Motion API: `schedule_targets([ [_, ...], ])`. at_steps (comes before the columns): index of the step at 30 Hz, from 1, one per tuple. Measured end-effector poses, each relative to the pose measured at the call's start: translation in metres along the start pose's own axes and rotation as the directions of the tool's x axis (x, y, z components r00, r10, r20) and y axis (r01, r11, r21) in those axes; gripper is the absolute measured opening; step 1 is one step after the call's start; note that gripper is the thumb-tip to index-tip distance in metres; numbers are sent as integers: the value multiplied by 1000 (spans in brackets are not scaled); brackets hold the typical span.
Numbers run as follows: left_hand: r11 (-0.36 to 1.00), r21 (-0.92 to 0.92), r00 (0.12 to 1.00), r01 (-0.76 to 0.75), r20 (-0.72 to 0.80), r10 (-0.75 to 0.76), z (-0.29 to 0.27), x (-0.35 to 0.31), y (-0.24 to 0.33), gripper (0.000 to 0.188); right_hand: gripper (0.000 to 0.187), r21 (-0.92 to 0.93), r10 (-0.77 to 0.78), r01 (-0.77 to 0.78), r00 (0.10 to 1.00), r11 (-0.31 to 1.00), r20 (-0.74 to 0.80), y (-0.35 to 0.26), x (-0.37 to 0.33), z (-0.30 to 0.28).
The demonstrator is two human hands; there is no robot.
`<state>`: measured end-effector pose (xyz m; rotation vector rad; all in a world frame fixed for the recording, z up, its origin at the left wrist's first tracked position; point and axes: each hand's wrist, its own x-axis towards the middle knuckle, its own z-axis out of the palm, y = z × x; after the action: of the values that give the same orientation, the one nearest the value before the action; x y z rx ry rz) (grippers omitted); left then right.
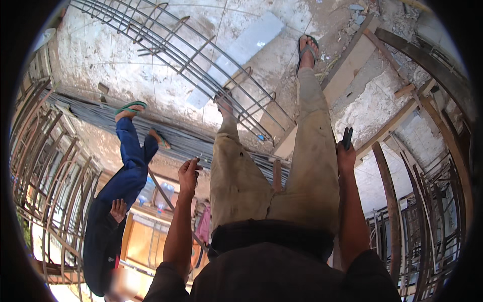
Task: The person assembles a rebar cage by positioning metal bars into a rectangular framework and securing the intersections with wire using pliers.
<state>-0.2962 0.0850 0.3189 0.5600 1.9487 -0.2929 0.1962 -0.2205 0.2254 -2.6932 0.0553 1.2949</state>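
In the head view, the person's right hand [345, 157] was closed around a dark tool handle [347, 137] that stuck up out of the fist. The left hand [188, 173] pinched a thin wire [200, 156] between narrowed fingertips. Ahead of both hands, beyond the two tan trouser legs, lay one long rebar cage [201, 60] on the concrete floor [115, 60]. Left of the left hand stood one co-worker in blue trousers [128, 166] and two green sandals.

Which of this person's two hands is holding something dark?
The right hand, gripping a dark tool beside the thigh; the left hand shows nothing dark.
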Motion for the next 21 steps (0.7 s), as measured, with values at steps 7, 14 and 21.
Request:
schedule_targets([
  [7,992,23,983,-123,-132,125,103,-69,24,27,16,239,88,-121,985,964,145,-22,79,-111],
  [14,980,-23,968,-198,-159,192,141,-115,63,27,12,175,125,-171,961,969,248,-14,134,-153],
  [21,982,39,957,-184,-222,188,141,-147,74,29,14,204,-5,-55,960,977,281,-78,156,-150],
])
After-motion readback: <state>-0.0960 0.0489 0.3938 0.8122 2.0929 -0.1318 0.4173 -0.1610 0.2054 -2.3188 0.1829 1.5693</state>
